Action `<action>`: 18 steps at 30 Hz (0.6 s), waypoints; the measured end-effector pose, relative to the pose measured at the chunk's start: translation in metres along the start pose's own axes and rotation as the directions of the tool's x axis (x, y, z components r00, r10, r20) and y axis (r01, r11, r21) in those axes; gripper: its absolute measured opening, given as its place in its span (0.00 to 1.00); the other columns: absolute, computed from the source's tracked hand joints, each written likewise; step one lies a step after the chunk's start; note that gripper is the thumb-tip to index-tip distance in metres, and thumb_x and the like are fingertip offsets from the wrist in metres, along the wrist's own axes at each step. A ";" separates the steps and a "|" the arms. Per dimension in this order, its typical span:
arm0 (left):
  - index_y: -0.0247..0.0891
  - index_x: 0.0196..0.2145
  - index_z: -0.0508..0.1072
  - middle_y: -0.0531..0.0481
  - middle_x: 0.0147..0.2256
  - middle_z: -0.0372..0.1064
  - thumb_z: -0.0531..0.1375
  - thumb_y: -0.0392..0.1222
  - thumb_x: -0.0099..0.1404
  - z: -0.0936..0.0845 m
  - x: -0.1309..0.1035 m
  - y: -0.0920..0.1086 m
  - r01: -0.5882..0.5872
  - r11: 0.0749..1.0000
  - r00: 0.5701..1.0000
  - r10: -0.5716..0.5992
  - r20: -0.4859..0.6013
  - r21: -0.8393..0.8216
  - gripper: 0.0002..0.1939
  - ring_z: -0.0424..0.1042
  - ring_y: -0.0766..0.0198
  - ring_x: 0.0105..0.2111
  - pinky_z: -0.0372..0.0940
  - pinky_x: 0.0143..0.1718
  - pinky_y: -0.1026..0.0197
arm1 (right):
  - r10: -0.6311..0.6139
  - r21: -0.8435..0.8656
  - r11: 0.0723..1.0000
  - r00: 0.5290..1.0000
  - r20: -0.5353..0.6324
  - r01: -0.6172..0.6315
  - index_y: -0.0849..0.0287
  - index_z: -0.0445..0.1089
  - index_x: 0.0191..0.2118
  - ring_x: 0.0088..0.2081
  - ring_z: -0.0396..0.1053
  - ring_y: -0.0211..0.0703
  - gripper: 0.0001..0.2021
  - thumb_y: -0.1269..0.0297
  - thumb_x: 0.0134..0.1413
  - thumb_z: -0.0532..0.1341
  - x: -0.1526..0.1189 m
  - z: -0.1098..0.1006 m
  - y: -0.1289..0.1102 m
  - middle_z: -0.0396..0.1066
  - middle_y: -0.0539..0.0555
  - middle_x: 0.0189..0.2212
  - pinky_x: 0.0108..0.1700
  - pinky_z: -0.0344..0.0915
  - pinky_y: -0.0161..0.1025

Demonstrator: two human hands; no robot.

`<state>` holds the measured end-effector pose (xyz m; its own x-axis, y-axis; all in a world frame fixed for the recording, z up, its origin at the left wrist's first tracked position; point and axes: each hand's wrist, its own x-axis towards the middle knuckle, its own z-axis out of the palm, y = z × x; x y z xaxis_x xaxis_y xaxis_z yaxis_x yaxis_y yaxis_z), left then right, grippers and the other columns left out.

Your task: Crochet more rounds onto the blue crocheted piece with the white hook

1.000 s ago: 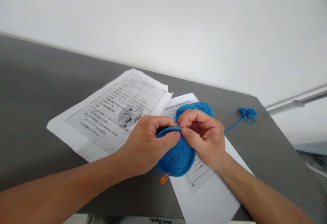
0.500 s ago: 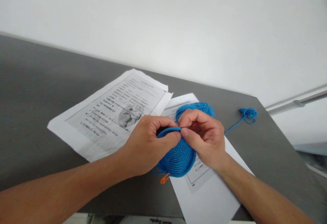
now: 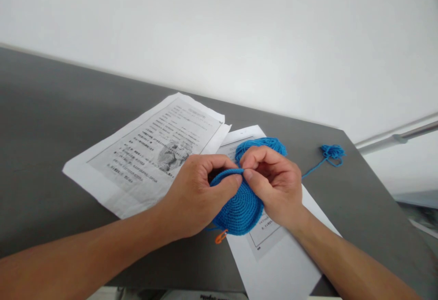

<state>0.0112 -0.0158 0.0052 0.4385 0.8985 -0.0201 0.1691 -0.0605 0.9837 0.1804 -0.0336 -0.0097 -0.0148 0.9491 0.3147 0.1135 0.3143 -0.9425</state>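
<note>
A round blue crocheted piece is held up between both hands above the papers. My left hand pinches its upper rim, thumb on the near side and fingers behind. The thumb and index finger of my right hand close on the same rim, right beside the left thumb tip. An orange stitch marker hangs at the lower left edge of the piece. Just behind my right hand lies a skein of blue yarn, partly hidden by the fingers.
Two printed sheets, one on the left and one under the hands, lie on the dark grey table. A small blue yarn bundle lies on the right, its strand running toward my right hand. A white wall stands behind.
Both hands keep their grip on the blue piece. The piece has tilted very slightly, and its lower edge with the orange marker has risen a little.
</note>
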 end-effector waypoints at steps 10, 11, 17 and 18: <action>0.35 0.24 0.77 0.58 0.20 0.65 0.59 0.36 0.62 0.000 -0.002 0.001 -0.056 0.993 0.994 0.065 -0.091 0.101 0.11 0.61 0.71 0.23 0.57 0.25 0.67 | 0.009 -0.008 1.000 1.000 -0.030 -0.010 0.55 0.71 0.27 0.27 0.63 0.39 0.05 0.71 0.50 0.64 0.001 0.001 -0.002 0.62 0.47 0.21 0.24 0.57 0.35; 0.35 0.24 0.77 0.58 0.20 0.64 0.59 0.36 0.62 0.000 -0.002 0.001 -0.062 0.992 0.993 0.073 -0.094 0.113 0.11 0.61 0.71 0.23 0.57 0.25 0.67 | 0.006 -0.007 1.000 1.000 -0.027 -0.006 0.55 0.71 0.27 0.27 0.63 0.39 0.05 0.71 0.50 0.64 0.001 0.001 -0.002 0.62 0.47 0.21 0.24 0.57 0.35; 0.35 0.25 0.78 0.59 0.20 0.65 0.59 0.36 0.62 0.000 0.000 0.000 -0.103 0.982 0.988 0.119 -0.098 0.158 0.11 0.62 0.72 0.22 0.57 0.25 0.68 | -0.002 -0.003 1.000 1.000 -0.002 0.002 0.55 0.70 0.28 0.26 0.62 0.37 0.05 0.72 0.51 0.65 0.000 0.000 -0.001 0.63 0.47 0.22 0.24 0.58 0.35; 0.35 0.24 0.78 0.59 0.19 0.65 0.59 0.36 0.62 0.000 0.000 0.000 -0.107 0.981 0.987 0.125 -0.102 0.165 0.11 0.62 0.72 0.22 0.57 0.25 0.68 | -0.007 0.002 1.000 1.000 0.002 0.007 0.55 0.71 0.28 0.26 0.62 0.37 0.05 0.72 0.51 0.65 0.000 0.000 -0.001 0.63 0.47 0.22 0.24 0.58 0.35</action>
<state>0.0111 -0.0154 0.0051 0.3638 0.9236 0.1210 0.2642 -0.2269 0.9374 0.1803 -0.0334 -0.0089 -0.0171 0.9470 0.3208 0.1111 0.3207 -0.9406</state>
